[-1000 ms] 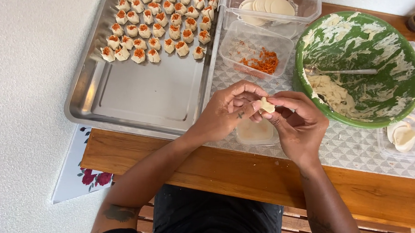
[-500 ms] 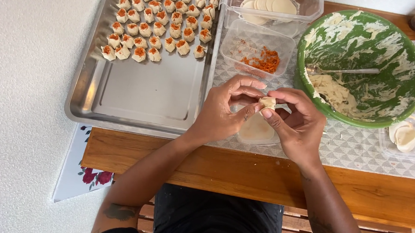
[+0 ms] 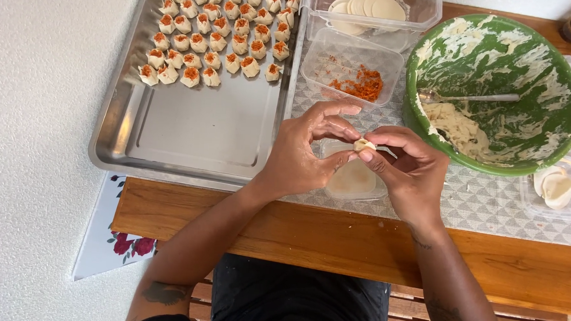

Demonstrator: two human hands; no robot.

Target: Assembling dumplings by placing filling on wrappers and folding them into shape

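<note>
My left hand [image 3: 305, 148] and my right hand [image 3: 407, 169] meet over the table's near side, both pinching one small pale dumpling [image 3: 363, 144] between fingertips. Under them sits a clear tub [image 3: 352, 179] with a round wrapper in it. A steel tray [image 3: 197, 131] at the left carries several rows of finished dumplings [image 3: 217, 32] topped with orange shreds. Beyond my hands is a clear tub of grated carrot [image 3: 359, 83], and behind it a tub of round wrappers [image 3: 369, 7].
A green bowl [image 3: 494, 92] of pale filling with a metal spoon [image 3: 471, 97] stands at the right on a patterned mat [image 3: 489, 201]. A small clear dish [image 3: 557, 185] lies at the far right. The wooden table edge [image 3: 333, 239] runs along the front.
My hands have kept working the dumpling, fingers shifting slightly around it; their place over the tub is nearly the same.
</note>
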